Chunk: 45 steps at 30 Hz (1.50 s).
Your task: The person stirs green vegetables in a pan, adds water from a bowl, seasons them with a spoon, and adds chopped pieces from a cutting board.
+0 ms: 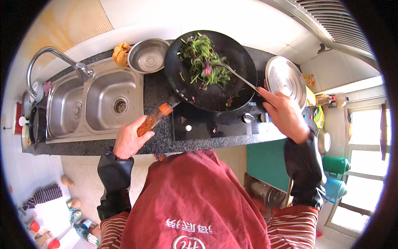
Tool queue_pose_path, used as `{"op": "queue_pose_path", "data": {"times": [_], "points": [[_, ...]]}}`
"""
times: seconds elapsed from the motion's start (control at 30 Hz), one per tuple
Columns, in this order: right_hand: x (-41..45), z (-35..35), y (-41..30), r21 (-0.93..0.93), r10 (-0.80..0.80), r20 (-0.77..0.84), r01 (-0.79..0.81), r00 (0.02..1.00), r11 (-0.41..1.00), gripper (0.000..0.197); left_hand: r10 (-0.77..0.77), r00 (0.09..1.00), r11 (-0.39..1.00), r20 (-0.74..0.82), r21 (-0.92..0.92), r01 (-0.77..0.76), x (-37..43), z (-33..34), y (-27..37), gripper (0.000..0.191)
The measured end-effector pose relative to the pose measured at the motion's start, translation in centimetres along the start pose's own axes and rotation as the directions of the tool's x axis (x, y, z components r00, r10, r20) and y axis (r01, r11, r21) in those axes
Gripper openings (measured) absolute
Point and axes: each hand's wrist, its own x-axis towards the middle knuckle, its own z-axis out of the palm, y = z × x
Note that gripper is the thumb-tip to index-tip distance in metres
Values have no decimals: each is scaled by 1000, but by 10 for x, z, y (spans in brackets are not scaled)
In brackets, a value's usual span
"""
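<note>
A black wok [239,93] sits over the cooktop, its far-left part heaped with green leafy vegetables [202,59] that have purplish bits among them. My left hand [130,137] grips the wok's mottled orange-brown handle [149,123] at the lower left, beyond the wok's rim. At the right rim, my right hand [284,113] holds the long handle of a metal cooking utensil [241,77]. The utensil's working end lies among the vegetables and is partly hidden by them.
A double steel sink [108,102] with a curved faucet [46,49] lies left. Beside the wok are a steel basin [149,56] and, to the right, a round metal lid [284,77]. An orange-yellow cloth [121,54] sits by the basin. Cooktop knobs [248,117] are near my right hand.
</note>
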Motion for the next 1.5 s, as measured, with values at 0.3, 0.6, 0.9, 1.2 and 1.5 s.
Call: {"op": "queue_pose_path", "data": {"times": [0.3, 0.6, 0.9, 1.2, 1.5], "points": [[-11, 9, 7, 37, 4, 93, -8, 996, 999, 36, 3, 1000, 1000, -17, 4, -3, 3, 5, 3, 40], [-2, -4, -8, 55, 10, -1, -10, 1000, 998, 37, -7, 1000, 1000, 8, -12, 8, 6, 0, 3, 39], [1, 24, 10, 135, 10, 41, -15, 999, 991, 34, -73, 997, 997, 39, -5, 73, 4, 0, 2, 39], [14, 1, 18, 361, 184, 94, -206, 978, 909, 36, -97, 994, 995, 49, -28, 98, 3, -5, -7, 43], [39, 65, 14, 299, -54, -96, 80, 994, 951, 33, -60, 997, 998, 53, -21, 61, 6, 2, -7, 42]]}}
